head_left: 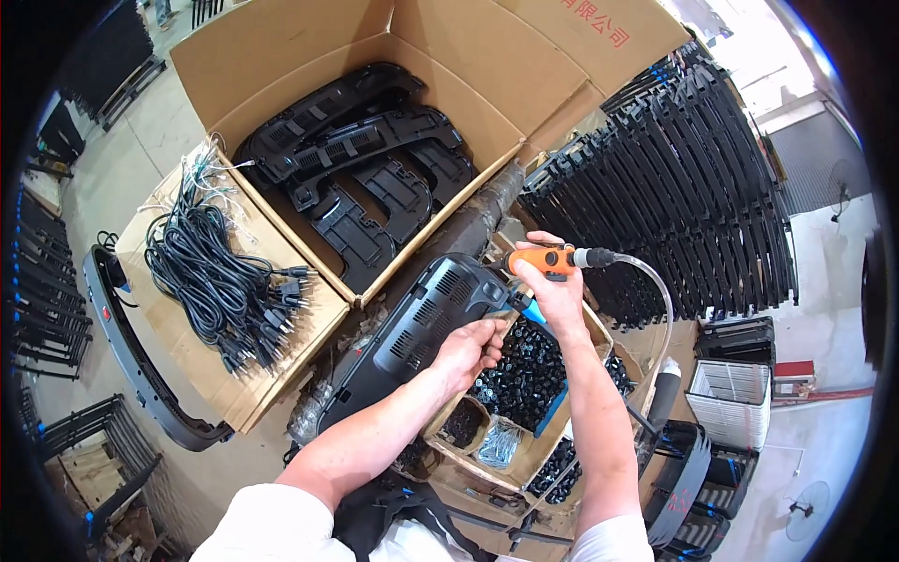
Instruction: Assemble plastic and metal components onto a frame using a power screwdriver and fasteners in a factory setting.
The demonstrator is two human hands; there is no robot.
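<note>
orange-bodied hand driver point(536, 259) sits clasped in the right hand point(562, 298) by the slotted black plastic panel's point(398, 356) far end; left hand point(470, 354) curled, pinch unclear. probably screw-driving; next needs steady alignment.

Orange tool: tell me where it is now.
In the head view, the orange tool is right of centre, in the right hand, right of the black casing.

TEXT: red printed characters point(599, 26) | ON: cardboard box's right-hand flap point(515, 56), slanting, cut off at top | ALSO: red marks point(672, 511) on grey curved stack point(691, 473), illegible
</note>
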